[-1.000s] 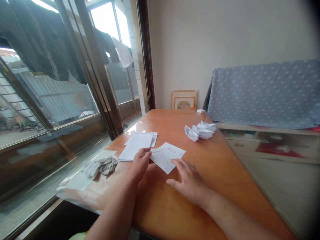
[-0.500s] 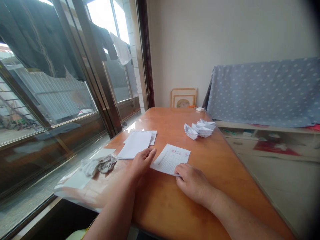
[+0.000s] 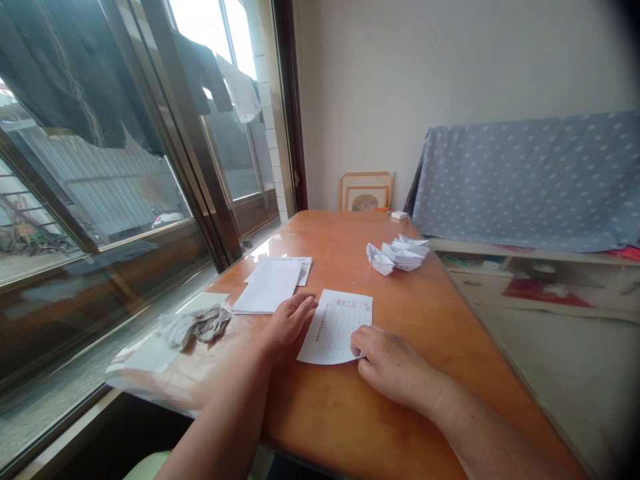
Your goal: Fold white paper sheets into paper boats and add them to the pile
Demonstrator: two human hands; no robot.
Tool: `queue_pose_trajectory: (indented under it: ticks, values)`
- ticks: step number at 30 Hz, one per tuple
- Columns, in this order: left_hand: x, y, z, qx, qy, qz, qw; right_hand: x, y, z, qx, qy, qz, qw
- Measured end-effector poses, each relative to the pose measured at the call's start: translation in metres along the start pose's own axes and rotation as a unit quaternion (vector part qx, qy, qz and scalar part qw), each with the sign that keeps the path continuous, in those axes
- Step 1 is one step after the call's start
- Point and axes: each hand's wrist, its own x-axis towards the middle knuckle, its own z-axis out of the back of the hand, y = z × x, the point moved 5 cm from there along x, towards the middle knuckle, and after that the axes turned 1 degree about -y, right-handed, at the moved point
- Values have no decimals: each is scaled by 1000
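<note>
A sheet of paper (image 3: 334, 330) with printed lines and red handwriting lies flat on the table between my hands. My right hand (image 3: 387, 363) is closed on its right edge near the lower corner, thumb and fingers pinched together. Along the left edge of the sheet rests my left hand (image 3: 290, 323), its fingers stretched out and holding nothing. Whether its fingertips touch the paper I cannot tell. Beyond my left hand is a stack of white paper (image 3: 267, 290). Folded paper boats (image 3: 400, 255) sit together farther off to the right.
A crumpled grey cloth (image 3: 210, 325) lies on a clear plastic cover at the left of the wooden table (image 3: 345, 233). A small white box (image 3: 399, 215) stands at the far edge. Glass windows (image 3: 150, 200) run along the left; a cloth-draped cabinet (image 3: 525, 183) is at the right.
The sheet has turned slightly counterclockwise and come a little toward me, its near edge now almost level. My right hand stays at its right edge; my left hand has hardly moved.
</note>
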Motion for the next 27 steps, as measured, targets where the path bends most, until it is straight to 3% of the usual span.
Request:
queue_pose_trajectory:
  ticks: [7, 13, 27]
  values:
    - [-2, 0, -8, -9, 41, 4, 999, -2, -3, 1, 18, 9, 2, 1000]
    - [-5, -8, -9, 75, 39, -25, 996, -3, -4, 4, 33, 17, 4, 999]
    - [-6, -12, -12, 71, 50, -36, 996, -8, 0, 10, 42, 34, 8, 999]
